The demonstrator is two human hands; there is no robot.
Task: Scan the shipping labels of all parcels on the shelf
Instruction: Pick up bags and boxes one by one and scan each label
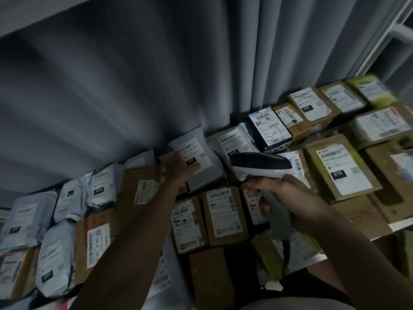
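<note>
Many parcels with white shipping labels lie on the shelf (400, 227): brown cardboard boxes and grey plastic mailers. My left hand (180, 167) reaches far back and rests on a grey mailer (196, 162), its fingers lying over the mailer's label beside a black "231" tag. My right hand (288, 202) grips the grey handle of a barcode scanner (259, 164). The scanner's black-and-white head points left, toward the mailer and the white mailer (234, 142) marked "010" beside it. A cable hangs from the handle's base.
A grey curtain (134, 86) hangs right behind the parcels. A black parcel (269, 128) marked "5-1" leans at the back. A cardboard box (342, 166) tagged "010" sits right of the scanner. White shelf posts (400, 32) stand at the top right.
</note>
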